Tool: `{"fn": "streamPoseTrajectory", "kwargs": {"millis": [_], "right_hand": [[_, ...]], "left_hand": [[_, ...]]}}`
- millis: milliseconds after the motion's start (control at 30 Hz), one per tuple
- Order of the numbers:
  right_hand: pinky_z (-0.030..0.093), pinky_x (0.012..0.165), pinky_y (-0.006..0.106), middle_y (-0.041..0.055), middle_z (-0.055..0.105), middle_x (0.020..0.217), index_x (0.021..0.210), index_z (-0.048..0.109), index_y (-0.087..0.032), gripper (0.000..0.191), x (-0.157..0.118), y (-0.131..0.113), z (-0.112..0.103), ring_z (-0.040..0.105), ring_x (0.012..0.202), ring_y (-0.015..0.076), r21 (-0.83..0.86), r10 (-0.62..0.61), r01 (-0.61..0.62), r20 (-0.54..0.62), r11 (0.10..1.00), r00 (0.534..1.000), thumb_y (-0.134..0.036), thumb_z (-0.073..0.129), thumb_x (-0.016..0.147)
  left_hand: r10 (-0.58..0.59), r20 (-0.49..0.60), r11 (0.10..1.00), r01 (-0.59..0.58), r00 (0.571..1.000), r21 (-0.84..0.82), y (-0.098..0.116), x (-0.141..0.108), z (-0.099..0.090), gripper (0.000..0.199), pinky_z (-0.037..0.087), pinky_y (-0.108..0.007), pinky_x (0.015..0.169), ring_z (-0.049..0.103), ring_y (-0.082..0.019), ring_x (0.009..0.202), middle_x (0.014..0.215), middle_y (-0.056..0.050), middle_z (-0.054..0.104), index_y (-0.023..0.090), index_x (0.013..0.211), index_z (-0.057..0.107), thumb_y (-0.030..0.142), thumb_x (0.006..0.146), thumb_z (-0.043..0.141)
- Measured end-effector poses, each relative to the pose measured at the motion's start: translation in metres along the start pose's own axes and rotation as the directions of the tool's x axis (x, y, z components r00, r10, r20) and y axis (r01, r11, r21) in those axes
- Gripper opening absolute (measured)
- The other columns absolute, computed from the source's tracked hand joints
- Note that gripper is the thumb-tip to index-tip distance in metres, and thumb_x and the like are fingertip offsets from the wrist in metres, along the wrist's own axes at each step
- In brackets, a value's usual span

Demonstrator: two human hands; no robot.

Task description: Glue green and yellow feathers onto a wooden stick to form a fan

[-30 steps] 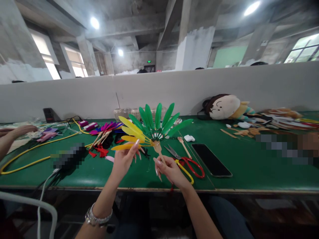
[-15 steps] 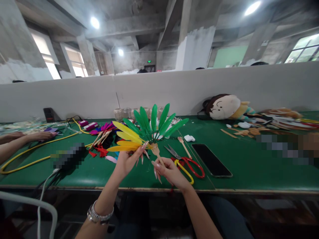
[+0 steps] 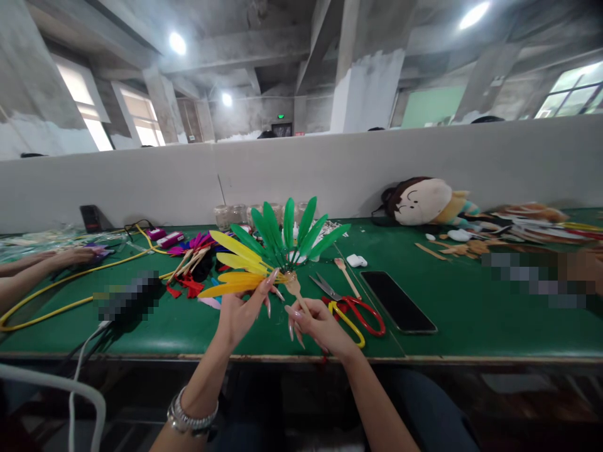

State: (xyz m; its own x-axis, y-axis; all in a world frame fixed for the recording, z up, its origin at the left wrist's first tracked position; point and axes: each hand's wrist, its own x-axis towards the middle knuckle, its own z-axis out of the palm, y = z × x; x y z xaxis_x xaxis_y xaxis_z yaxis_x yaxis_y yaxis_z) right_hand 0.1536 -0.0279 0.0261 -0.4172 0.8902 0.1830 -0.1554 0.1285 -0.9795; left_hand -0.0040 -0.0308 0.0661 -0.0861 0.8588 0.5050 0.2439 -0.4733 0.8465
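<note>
My right hand is closed around the handle of a wooden fork, held tilted above the table. Green feathers fan out from the fork's head, with yellow feathers to their left. Lowest on the left is an orange feather, pinched near its quill end by the thumb and fingers of my left hand. Just right of my right hand lie scissors with red and yellow handles, blades partly apart. Another wooden fork lies behind them.
A phone and a white earbud case lie to the right. Feather fans with red tassels lie left, near a yellow cable. Jars and a plush doll line the partition. Another person's hands work far left.
The lower orange feather has swung slightly down and outward with my left fingers. My right hand keeps the same hold on the fork. The view shifts slightly.
</note>
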Motion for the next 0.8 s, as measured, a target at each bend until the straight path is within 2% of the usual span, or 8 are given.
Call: {"fn": "streamPoseTrajectory", "kwargs": {"millis": [400,500,633,800], "right_hand": [[0.037,0.039,0.017,-0.0051,0.047,0.049,0.061,0.053,-0.014,0.035,-0.0008,-0.0025,0.002,0.039,0.04,0.0039,-0.01,0.022,-0.022,-0.02,1.0,1.0,-0.048,0.064,0.066],[0.037,0.039,0.017,-0.0048,0.047,0.049,0.061,0.053,-0.014,0.034,-0.0009,-0.0037,0.0022,0.039,0.04,0.004,-0.012,0.022,-0.022,-0.019,1.0,1.0,-0.047,0.063,0.067],[0.037,0.04,0.018,-0.005,0.047,0.049,0.061,0.052,-0.015,0.036,-0.0006,-0.0032,0.0012,0.038,0.04,0.0041,0.006,0.015,-0.015,-0.013,1.0,1.0,-0.048,0.064,0.066],[0.034,0.038,0.017,-0.0049,0.046,0.049,0.06,0.053,-0.014,0.04,0.0002,-0.0009,-0.0003,0.037,0.039,0.0035,-0.04,0.021,-0.022,-0.01,0.999,1.0,-0.052,0.062,0.066]], "left_hand": [[-0.029,0.014,0.999,0.028,0.999,0.016,0.0008,0.001,-0.0008,0.03,0.037,-0.019,0.039,0.049,-0.009,0.041,0.045,0.001,0.054,0.014,0.058,0.063,0.038,0.074,0.055],[-0.057,0.014,0.998,0.057,0.998,-0.002,-0.0007,0.0015,-0.0002,0.032,0.034,-0.019,0.036,0.044,-0.007,0.038,0.044,0.002,0.052,0.013,0.058,0.063,0.041,0.073,0.056],[-0.101,0.071,0.995,0.1,0.992,0.019,-0.0016,0.0029,-0.002,0.035,0.029,-0.018,0.033,0.036,-0.005,0.033,0.04,0.004,0.046,0.013,0.058,0.063,0.044,0.074,0.054],[-0.039,0.095,0.997,0.032,0.995,0.074,0.0004,0.0037,-0.0068,0.037,0.036,-0.019,0.04,0.041,-0.006,0.039,0.043,0.003,0.047,0.015,0.05,0.055,0.042,0.074,0.055]]}}
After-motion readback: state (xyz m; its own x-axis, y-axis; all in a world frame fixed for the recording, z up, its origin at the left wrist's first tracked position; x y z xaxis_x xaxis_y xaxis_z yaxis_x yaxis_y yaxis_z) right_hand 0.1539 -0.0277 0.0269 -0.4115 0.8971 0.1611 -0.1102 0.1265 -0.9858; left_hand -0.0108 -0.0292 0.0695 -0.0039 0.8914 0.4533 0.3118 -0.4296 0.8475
